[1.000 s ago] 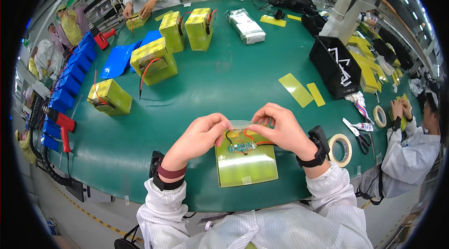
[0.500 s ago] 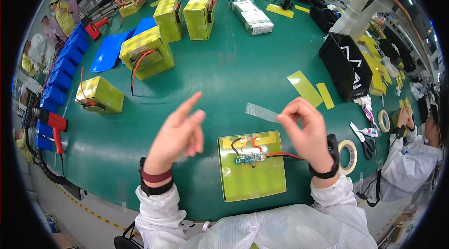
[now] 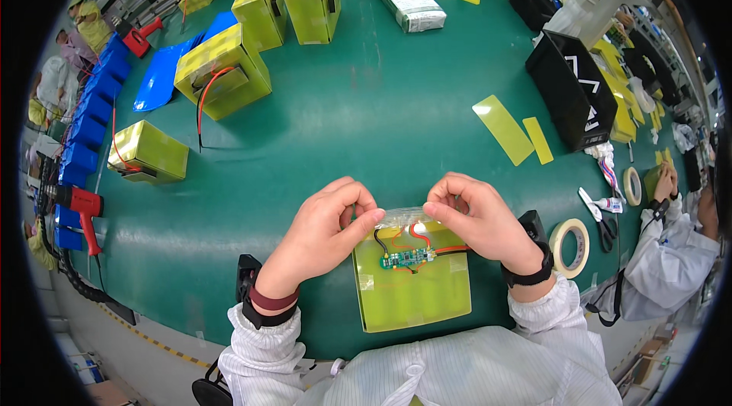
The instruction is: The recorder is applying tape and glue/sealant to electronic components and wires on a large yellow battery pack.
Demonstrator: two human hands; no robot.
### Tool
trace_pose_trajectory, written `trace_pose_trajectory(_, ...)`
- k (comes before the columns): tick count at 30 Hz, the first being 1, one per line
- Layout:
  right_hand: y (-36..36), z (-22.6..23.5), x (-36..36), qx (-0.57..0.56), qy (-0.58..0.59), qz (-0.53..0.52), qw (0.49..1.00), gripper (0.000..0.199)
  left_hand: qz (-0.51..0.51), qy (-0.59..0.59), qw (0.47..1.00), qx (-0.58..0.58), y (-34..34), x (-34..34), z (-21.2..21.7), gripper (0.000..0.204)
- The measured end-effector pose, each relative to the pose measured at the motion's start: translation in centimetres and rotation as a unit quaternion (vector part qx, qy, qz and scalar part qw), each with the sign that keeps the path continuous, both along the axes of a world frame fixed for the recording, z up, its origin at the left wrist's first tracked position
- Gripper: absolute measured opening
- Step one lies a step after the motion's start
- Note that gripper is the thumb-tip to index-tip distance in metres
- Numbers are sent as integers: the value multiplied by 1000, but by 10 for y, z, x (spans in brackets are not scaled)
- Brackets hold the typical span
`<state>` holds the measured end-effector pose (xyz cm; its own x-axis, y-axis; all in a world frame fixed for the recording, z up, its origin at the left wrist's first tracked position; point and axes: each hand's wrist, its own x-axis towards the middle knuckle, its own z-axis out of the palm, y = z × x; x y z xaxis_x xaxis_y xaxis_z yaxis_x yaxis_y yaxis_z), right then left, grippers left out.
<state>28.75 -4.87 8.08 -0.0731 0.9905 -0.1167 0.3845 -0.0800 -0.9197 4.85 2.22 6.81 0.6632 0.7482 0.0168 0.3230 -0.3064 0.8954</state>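
Pinching opposite ends of a clear ribbed strip (image 3: 402,217) between thumb and fingers, the left hand (image 3: 324,227) and the right hand (image 3: 482,223) hold it along the upper edge of a yellow-green pack (image 3: 415,299) bearing a green circuit board (image 3: 408,258), lower centre of the frame.

We have bright, fairly even light, strongest on the tops of the yellow blocks (image 3: 313,13), with a pale glare streak across the green desk (image 3: 175,215) at left and soft shadows. The circuit board (image 3: 408,257) looks crisp to us; distant people (image 3: 55,78) blur slightly. Fisheye curvature bends the desk's edges inside black corners.
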Motion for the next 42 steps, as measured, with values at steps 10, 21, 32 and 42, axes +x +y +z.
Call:
trace_pose_trajectory(10, -3, -6, -8, 55, -117, -13, 992, 19, 17, 19, 997, 79, -5, 6, -7, 13)
trace_pose_trajectory(21, -3, -6, -8, 83, -160, -2, 984, 17, 18, 67, 989, 128, -8, 9, -7, 16)
trace_pose_trajectory(32, -5, -9, -9, 97, -166, 0, 981, 17, 13, 69, 987, 142, -9, 9, -7, 16)
trace_pose_trajectory(42, -6, -10, -12, 118, -206, 1, 971, 19, 25, 80, 985, 153, -12, 12, -7, 18)
